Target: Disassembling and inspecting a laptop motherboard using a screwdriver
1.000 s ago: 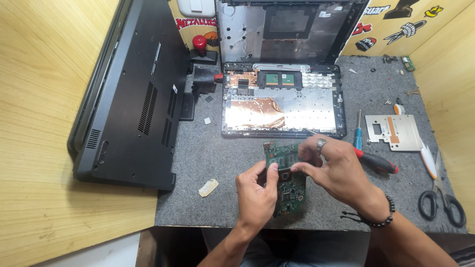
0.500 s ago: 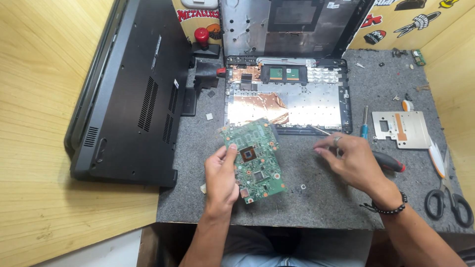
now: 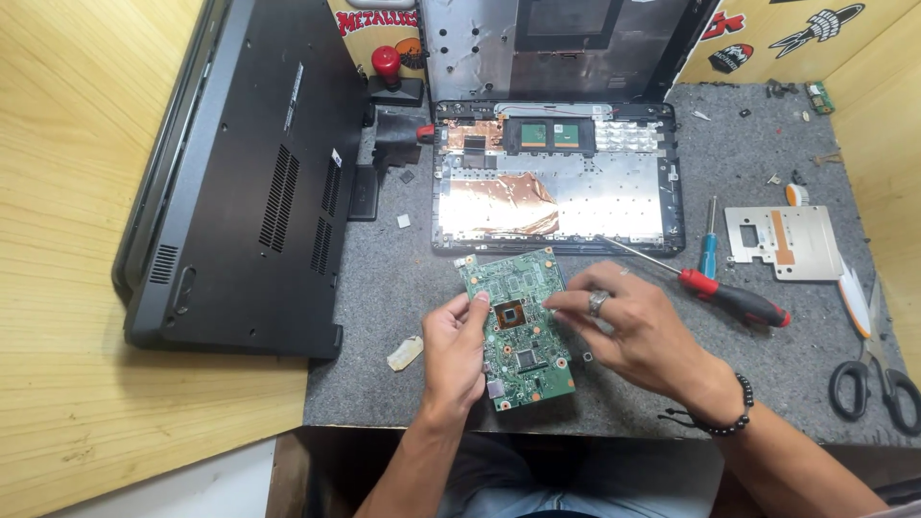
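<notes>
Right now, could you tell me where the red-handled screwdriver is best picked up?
Take the screwdriver by its thick red and black handle, coming from above on the right hand's side. It lies flat on the grey mat, its thin shaft pointing up-left toward the open laptop, so the handle offers the widest grip.

My left hand [image 3: 453,353] grips the left edge of a green rectangular circuit board [image 3: 518,326], thumb on its face beside the bare brown chip. My right hand [image 3: 633,331], ring on one finger, touches the board's right edge with its fingertips [image 3: 554,304]; a black bead bracelet [image 3: 731,412] sits at that wrist. The board is held just above a grey felt mat [image 3: 384,384]. Just beyond it lies an opened silver laptop chassis [image 3: 556,197]. A red-and-black-handled screwdriver [image 3: 731,299] lies just beside my right hand. A black plastic laptop bottom cover [image 3: 249,182] rests at left. Black-handled scissors [image 3: 878,369] lie at far right.
</notes>
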